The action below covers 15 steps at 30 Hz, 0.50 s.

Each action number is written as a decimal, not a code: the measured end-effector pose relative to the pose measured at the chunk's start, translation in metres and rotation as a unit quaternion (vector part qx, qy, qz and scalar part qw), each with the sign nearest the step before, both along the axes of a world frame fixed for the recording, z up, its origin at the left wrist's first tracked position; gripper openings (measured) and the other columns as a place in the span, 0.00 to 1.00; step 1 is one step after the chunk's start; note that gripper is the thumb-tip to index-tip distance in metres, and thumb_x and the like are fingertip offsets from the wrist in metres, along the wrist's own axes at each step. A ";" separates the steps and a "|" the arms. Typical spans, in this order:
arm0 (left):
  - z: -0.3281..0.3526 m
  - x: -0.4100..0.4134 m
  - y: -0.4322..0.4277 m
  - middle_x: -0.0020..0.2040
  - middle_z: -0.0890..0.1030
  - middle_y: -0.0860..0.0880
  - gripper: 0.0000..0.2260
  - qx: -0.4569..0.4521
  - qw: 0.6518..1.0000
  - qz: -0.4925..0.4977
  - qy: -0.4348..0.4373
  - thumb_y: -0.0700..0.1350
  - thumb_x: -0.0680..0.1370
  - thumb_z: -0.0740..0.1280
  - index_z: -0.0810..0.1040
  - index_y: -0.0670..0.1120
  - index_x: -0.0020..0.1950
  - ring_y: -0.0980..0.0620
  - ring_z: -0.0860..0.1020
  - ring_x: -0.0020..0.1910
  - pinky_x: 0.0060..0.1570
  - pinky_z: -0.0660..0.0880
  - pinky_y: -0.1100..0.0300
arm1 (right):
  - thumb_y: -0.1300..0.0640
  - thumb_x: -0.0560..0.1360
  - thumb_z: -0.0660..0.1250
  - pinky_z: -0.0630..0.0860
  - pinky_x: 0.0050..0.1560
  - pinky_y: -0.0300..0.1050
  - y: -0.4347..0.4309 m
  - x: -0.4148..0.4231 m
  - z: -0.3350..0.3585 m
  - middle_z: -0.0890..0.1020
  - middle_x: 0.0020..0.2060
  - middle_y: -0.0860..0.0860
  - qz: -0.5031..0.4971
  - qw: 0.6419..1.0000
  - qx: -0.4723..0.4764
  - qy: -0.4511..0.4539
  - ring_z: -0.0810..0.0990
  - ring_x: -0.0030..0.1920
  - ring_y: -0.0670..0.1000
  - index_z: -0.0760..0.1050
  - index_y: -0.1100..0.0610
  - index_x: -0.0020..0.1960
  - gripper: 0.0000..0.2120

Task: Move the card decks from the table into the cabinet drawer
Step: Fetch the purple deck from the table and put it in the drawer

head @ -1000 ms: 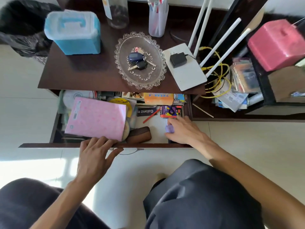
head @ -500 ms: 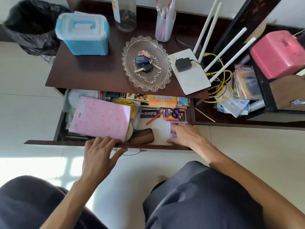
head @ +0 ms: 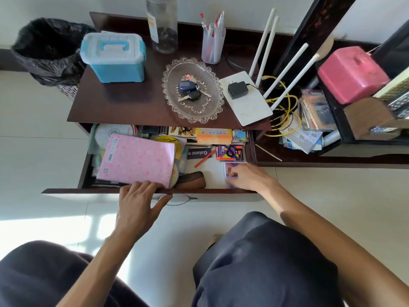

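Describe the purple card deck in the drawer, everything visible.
The purple card deck is a small flat pack with a purple face and a pinkish picture on top; the print is too small to read. It lies flat on pale paper at the right front of the open drawer, just in front of a red-and-purple deck. The right hand rests on its right and front edges, covering part of it, fingers curled on the pack. Whether it is gripped or just released cannot be told.

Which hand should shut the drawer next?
Left hand, probably: its fingers already rest on the drawer front edge near the middle, free to push. The right hand is inside the drawer, on the purple deck, and would have to withdraw first.
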<state>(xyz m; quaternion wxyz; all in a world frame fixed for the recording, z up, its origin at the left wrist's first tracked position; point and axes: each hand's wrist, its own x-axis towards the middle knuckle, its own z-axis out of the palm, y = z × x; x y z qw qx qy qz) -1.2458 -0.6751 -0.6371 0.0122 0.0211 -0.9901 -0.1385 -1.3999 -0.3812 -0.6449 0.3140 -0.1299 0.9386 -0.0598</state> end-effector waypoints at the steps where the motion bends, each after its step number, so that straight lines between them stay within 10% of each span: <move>1: 0.005 0.000 -0.004 0.46 0.84 0.55 0.20 0.021 1.000 -0.007 -0.003 0.64 0.75 0.59 0.82 0.52 0.52 0.48 0.80 0.47 0.51 0.69 0.52 | 0.42 0.77 0.65 0.73 0.41 0.45 0.003 0.004 0.006 0.83 0.53 0.51 -0.025 0.999 -0.024 -0.018 0.80 0.49 0.53 0.83 0.49 0.53 0.14; 8: 0.030 0.043 -0.048 0.57 0.79 0.54 0.10 0.256 0.939 0.220 0.065 0.48 0.78 0.68 0.78 0.56 0.58 0.53 0.79 0.52 0.50 0.76 0.55 | 0.40 0.75 0.69 0.72 0.46 0.31 0.045 0.081 0.063 0.82 0.48 0.33 -0.148 0.959 -0.228 0.083 0.80 0.52 0.36 0.79 0.38 0.57 0.12; 11: 0.030 0.067 -0.061 0.63 0.75 0.52 0.16 0.418 0.808 0.411 0.065 0.53 0.77 0.68 0.72 0.56 0.64 0.51 0.79 0.58 0.50 0.75 0.58 | 0.41 0.75 0.69 0.75 0.42 0.34 0.052 0.124 0.066 0.83 0.46 0.33 -0.301 0.902 -0.269 0.150 0.81 0.48 0.38 0.80 0.40 0.51 0.07; 15: 0.028 0.054 -0.078 0.68 0.67 0.44 0.29 0.661 0.551 0.509 0.023 0.54 0.79 0.66 0.60 0.53 0.77 0.37 0.75 0.63 0.62 0.75 0.43 | 0.36 0.76 0.64 0.75 0.35 0.34 0.042 0.137 0.042 0.87 0.44 0.45 -0.469 0.827 -0.311 -0.029 0.85 0.46 0.47 0.80 0.51 0.51 0.19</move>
